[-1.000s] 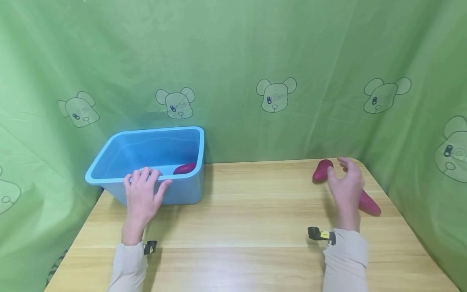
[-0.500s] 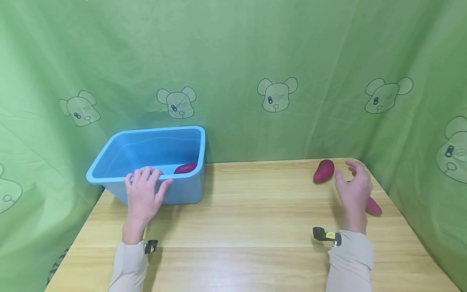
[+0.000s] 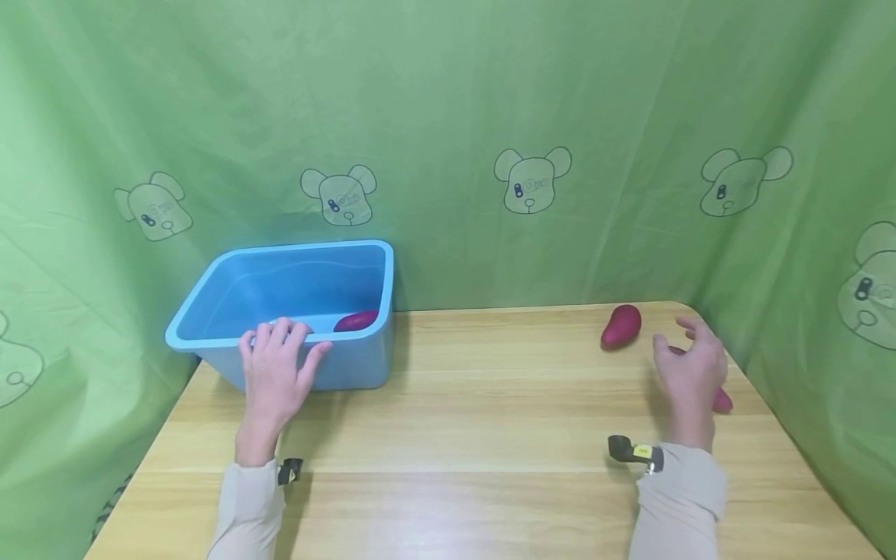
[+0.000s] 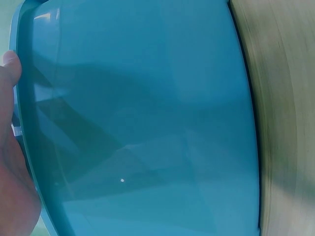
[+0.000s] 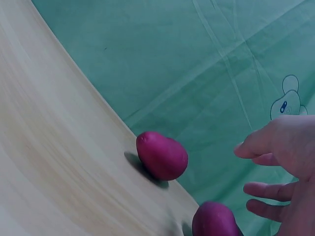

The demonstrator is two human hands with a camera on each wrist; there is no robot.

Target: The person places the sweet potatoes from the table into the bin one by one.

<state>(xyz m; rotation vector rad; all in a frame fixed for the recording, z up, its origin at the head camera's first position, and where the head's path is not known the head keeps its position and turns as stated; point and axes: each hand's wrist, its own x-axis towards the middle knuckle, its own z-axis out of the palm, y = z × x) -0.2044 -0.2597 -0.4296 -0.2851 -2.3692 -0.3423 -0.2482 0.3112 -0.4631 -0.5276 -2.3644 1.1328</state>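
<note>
My left hand (image 3: 274, 377) grips the front rim of a blue plastic bin (image 3: 353, 369), its fingers hooked over the edge. The left wrist view shows the thumb (image 4: 12, 66) at that rim and the bin's smooth outer wall (image 4: 147, 108). Inside the bin lies a purple-red sweet potato (image 3: 356, 321). On the right, my right hand (image 3: 693, 369) hovers with spread, slightly bent fingers over a long sweet potato (image 3: 722, 401), hiding much of it. Another sweet potato (image 3: 621, 327) rests left of that hand. In the right wrist view both sweet potatoes (image 5: 215, 220) appear apart from the fingers.
A light wooden table (image 3: 476, 435) spans the space between the hands. Behind and at both sides hangs a green curtain (image 3: 448, 117) printed with bear heads. The bin stands at the table's back left, close to the curtain.
My right hand has shifted rightward and slightly nearer, from beside the shorter sweet potato to over the long one. My left hand and the bin have stayed put.
</note>
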